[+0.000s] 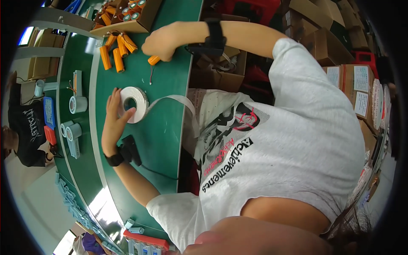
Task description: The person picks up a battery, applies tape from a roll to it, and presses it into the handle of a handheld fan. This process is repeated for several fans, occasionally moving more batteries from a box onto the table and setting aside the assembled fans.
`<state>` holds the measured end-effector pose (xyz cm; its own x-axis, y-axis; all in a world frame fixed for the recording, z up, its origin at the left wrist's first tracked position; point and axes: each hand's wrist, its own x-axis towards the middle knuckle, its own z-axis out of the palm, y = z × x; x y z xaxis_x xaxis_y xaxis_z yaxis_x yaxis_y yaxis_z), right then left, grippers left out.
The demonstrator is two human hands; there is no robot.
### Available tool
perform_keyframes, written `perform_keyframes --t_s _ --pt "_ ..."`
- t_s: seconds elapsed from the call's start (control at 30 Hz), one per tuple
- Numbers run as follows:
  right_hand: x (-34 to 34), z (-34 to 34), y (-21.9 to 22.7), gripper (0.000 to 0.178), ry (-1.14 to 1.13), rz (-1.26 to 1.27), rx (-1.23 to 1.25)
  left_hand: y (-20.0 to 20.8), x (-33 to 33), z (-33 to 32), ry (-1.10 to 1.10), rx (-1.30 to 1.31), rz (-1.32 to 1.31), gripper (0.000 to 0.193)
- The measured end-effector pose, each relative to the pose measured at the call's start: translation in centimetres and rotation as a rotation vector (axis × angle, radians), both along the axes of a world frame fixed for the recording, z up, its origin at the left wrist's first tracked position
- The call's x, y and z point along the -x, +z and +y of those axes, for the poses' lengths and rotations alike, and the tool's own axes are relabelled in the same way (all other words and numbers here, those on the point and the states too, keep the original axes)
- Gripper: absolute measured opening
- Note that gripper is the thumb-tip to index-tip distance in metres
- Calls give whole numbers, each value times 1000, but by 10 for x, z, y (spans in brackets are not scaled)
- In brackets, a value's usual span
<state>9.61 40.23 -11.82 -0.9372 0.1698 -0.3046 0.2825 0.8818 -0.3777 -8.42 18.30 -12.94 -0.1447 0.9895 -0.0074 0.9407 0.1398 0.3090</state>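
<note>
1. Workbench (165, 129), green-topped, running alongside the seated person; further benches beyond.
2. Carton (122, 28), brown cardboard, filled with orange cylinders; at the bench's far upper end in view.
3. Left hand (114, 121), palm down, fingers spread along a tape roll's outer edge, thumb over its face; touching, though whether it clamps cannot be told. Black band at wrist.
4. Right hand (163, 42), well apart from the left, curled closed around an orange cylinder; black strap and device on wrist.
5. Tape roll (142, 100), white, lying on the bench under the left hand; loose strip trailing over the near edge.
6. Black handheld device (131, 151), corded, beside the left wrist.
7. Loose cylinders (118, 60), orange, grouped between carton and tape roll.
8. Orange cylinder (154, 60), partly hidden by the right hand; thin lead hanging from it.
</note>
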Motion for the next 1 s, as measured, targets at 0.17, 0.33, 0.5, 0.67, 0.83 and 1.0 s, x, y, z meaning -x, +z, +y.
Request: perform_keyframes --t_s 0.17,0.33,0.5,0.67,0.83,1.0 --pt "3 -25 -17 35 38 298 163 -4 -16 -34 208 -227 -417 40" --pt "-13 -93 -34 29 -10 445 757 -2 -41 -44 477 -743 -628 27" --pt "-38 -118 -46 23 3 559 1077 13 -37 -69 769 -992 -738 27" --pt "-56 -103 -19 19 -64 491 1031 13 -40 -76 732 -1119 -573 34" --pt "-18 -115 22 30 -106 992 875 18 -69 -55 545 -954 -358 40" --pt "13 -134 9 33 -177 916 872 24 -96 -28 642 -926 -356 42"
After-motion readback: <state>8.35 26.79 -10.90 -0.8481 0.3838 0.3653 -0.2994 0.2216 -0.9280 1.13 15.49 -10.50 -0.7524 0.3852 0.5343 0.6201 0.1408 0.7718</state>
